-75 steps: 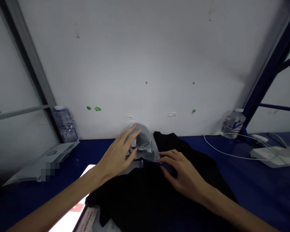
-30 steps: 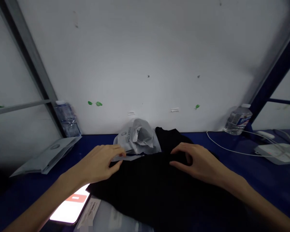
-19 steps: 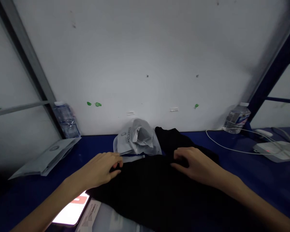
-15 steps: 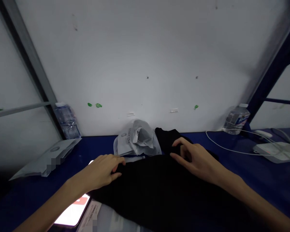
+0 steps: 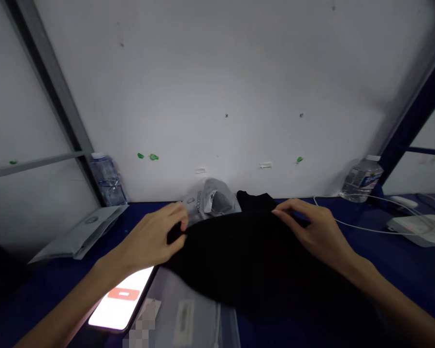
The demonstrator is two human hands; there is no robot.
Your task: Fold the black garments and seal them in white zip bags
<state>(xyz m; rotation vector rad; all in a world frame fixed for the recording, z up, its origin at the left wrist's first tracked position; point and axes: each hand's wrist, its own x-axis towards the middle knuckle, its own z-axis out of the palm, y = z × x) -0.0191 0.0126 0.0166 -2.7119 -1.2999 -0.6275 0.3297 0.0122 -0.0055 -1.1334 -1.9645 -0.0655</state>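
Observation:
A black piece of fabric (image 5: 235, 261), perhaps a garment, is stretched between my two hands above the blue table (image 5: 377, 270). My left hand (image 5: 159, 234) pinches its upper left edge, fingers curled in. At the upper right edge my right hand (image 5: 308, 224) pinches the fabric between thumb and fingertips. Folds and shape of the dark fabric are hard to make out. Beneath it lies a translucent plastic bag (image 5: 199, 285) with a label. Behind it, another black fabric part (image 5: 255, 199) rests by the wall; whether it is joined cannot be told.
A lit phone (image 5: 121, 302) lies under my left forearm. Crumpled printed bags (image 5: 217, 198) stand against the white wall (image 5: 217, 87). Flat packets (image 5: 79, 229) lie at left. One water bottle (image 5: 108, 179) stands left, another bottle (image 5: 362, 179) right, near a white power strip (image 5: 416, 224) and cables.
My right hand has closed from a loose, open pose onto the fabric's edge. The fabric's upper edge is raised, and more of the phone and the plastic bag beneath shows.

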